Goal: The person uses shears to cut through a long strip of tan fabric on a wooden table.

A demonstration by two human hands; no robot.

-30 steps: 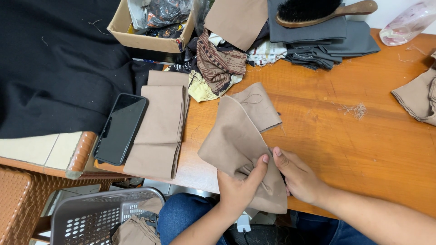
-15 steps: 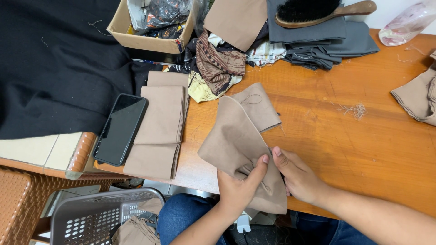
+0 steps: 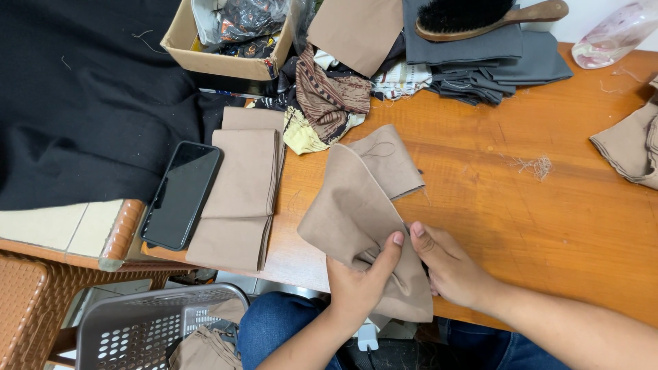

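Observation:
A tan fabric piece [image 3: 356,205] lies over the near edge of the wooden table [image 3: 548,226], one flap folded back toward the far side. My left hand [image 3: 360,284] grips its lower part from beneath, thumb on top. My right hand [image 3: 449,264] pinches the same fabric from the right, thumb near my left thumb. A stack of folded tan pieces [image 3: 240,185] lies to the left, beside a black phone [image 3: 180,194].
A cardboard box [image 3: 229,38] with bags, patterned scraps [image 3: 329,96], grey folded cloth [image 3: 493,62] and a wooden brush [image 3: 480,17] sit at the back. Black cloth [image 3: 82,103] covers the left. More tan fabric [image 3: 630,144] lies far right. A grey basket [image 3: 151,332] stands below.
Almost nothing moved. Both hands keep hold of the tan fabric piece at the table's near edge, with only slight finger shifts.

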